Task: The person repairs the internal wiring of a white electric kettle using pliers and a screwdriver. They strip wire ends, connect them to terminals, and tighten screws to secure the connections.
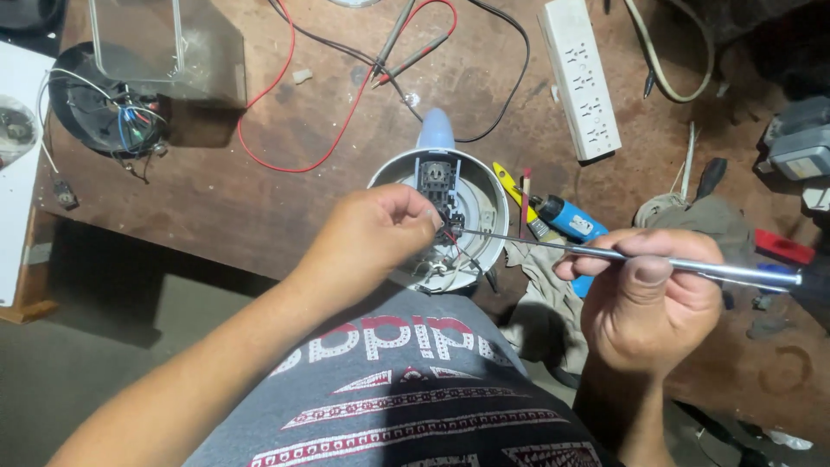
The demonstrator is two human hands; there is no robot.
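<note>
Two hands work over a round white appliance base (471,195) at the edge of the brown workbench (216,190). Left hand (372,233) fingers pinch wires at its black switch block (438,183). Right hand (653,298) fingers grip a long screwdriver (605,253), tip at the block.

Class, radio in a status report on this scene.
Left hand pinching parts inside round appliance base. Right hand gripping screwdriver, tip at the base. Nothing blocking.

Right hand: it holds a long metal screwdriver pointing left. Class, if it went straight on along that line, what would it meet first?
Probably the dark switch block inside the round white appliance base, beside the left hand's fingertips; depth is unclear.
</note>
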